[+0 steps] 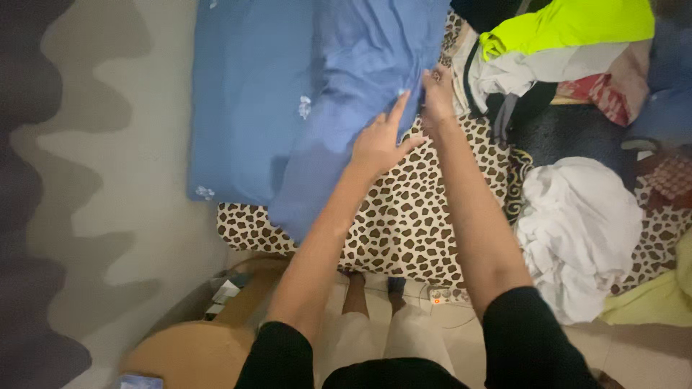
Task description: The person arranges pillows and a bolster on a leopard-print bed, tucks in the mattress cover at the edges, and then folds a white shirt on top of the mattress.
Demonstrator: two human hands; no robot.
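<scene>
A blue cloth [339, 86] lies spread over a bed with a leopard-print cover [411, 216]. My left hand [378, 140] rests flat on the cloth's right edge, fingers apart and pointing away from me. Just to its right, my right hand [436, 94] pinches the same edge of the blue cloth, fingers closed on the fabric. Both arms reach out from black sleeves at the bottom of the view.
A pile of clothes sits at the right: a neon yellow garment [569, 25], a white crumpled cloth [577, 230], dark and red pieces. A pale yellow cloth [659, 295] lies lower right. A round wooden table [187, 353] stands lower left, beside a patterned wall [86, 180].
</scene>
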